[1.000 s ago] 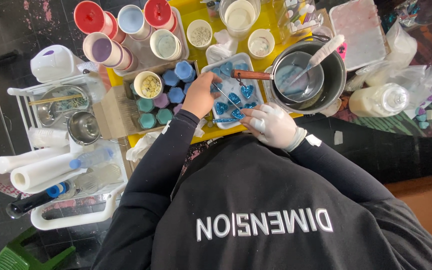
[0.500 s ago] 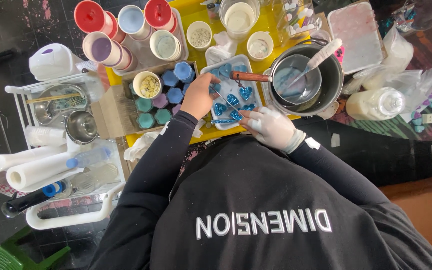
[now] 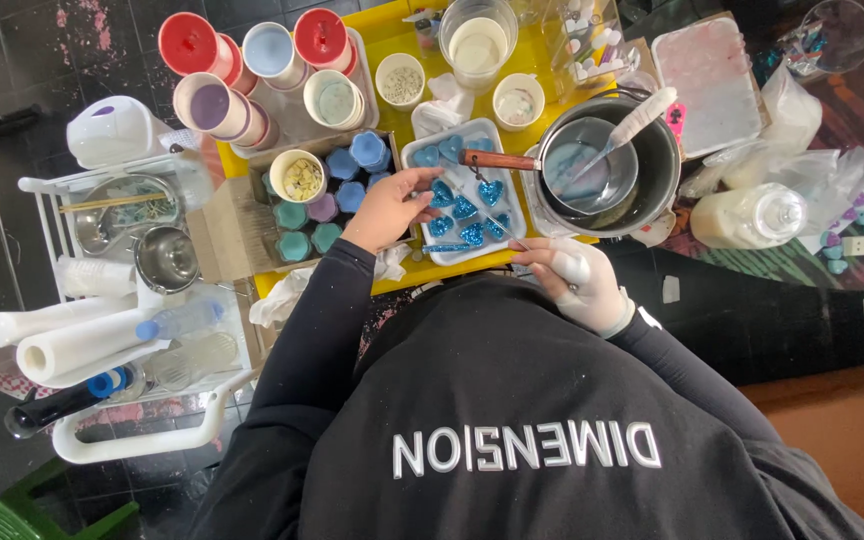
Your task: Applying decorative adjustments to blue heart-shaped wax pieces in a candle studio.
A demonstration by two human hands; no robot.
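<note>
A white tray (image 3: 512, 215) on the yellow table holds several glittery blue heart shapes (image 3: 465, 208). My bare left hand (image 3: 387, 210) lies over the tray's left side, fingers apart, fingertips touching the nearest hearts. My right hand (image 3: 577, 280), in a white glove, sits at the tray's front right corner with curled fingers pinching a thin stick (image 3: 449, 247) that lies along the tray's front edge. A black long-sleeved top covers both arms.
A dark pot (image 3: 652, 170) with a wooden-handled saucepan (image 3: 582, 170) inside stands right of the tray. Small teal, blue and purple jars (image 3: 337, 195) sit left of it, coloured cups (image 3: 252, 70) behind. A white cart (image 3: 112, 300) with rolls and bottles stands at the left.
My gloved right hand has drawn back a little from the tray toward my body. My left hand stays over the tray's left side.
</note>
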